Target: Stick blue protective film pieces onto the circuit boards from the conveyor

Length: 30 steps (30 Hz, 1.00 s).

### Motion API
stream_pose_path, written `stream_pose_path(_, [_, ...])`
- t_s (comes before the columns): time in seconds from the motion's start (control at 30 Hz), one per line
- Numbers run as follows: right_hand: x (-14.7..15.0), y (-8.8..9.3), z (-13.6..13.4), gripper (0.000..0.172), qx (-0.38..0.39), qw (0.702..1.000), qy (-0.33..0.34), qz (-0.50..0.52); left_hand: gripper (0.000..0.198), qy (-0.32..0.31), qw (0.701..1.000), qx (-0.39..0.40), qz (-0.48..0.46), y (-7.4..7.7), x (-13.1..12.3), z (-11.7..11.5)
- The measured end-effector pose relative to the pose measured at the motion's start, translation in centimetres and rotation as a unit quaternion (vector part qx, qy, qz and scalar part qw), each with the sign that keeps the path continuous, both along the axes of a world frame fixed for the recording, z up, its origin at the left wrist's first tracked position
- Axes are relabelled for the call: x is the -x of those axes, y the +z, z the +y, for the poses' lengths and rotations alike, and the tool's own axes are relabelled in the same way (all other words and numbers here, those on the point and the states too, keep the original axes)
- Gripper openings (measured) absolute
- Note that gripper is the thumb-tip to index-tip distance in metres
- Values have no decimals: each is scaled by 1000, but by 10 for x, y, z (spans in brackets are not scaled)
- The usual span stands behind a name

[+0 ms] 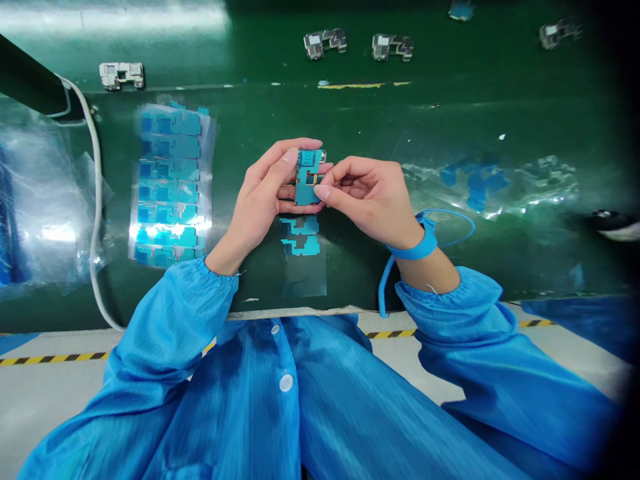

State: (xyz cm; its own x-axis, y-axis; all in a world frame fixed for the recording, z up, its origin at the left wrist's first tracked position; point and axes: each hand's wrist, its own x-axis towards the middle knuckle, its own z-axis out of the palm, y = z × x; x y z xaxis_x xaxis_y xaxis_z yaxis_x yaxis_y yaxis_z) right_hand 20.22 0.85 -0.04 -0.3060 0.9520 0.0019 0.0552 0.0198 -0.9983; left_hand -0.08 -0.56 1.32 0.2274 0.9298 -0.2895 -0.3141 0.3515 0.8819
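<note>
Left hand (263, 193) and right hand (370, 200) are both closed on one small teal circuit board (307, 177), pinching it by its edges above the green desk (500, 113). A blue wrist strap (413, 248) circles the right wrist. Just below lies one clear film (305, 280) bearing two teal pieces; to the left, one sheet of teal pieces (170, 187); farther out, four metal brackets (325, 43).
</note>
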Motion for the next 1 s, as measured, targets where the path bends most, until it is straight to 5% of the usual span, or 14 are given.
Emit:
stream_pose_path(0.8, [0,2,1,48,21,1000,10,-15,41,1,1000,-19,2,-1,0,-1])
stream_pose_path(1.0, [-1,-2,2,46,4,1000,19,0,40,-12,999,-47,-14,-12,2,1])
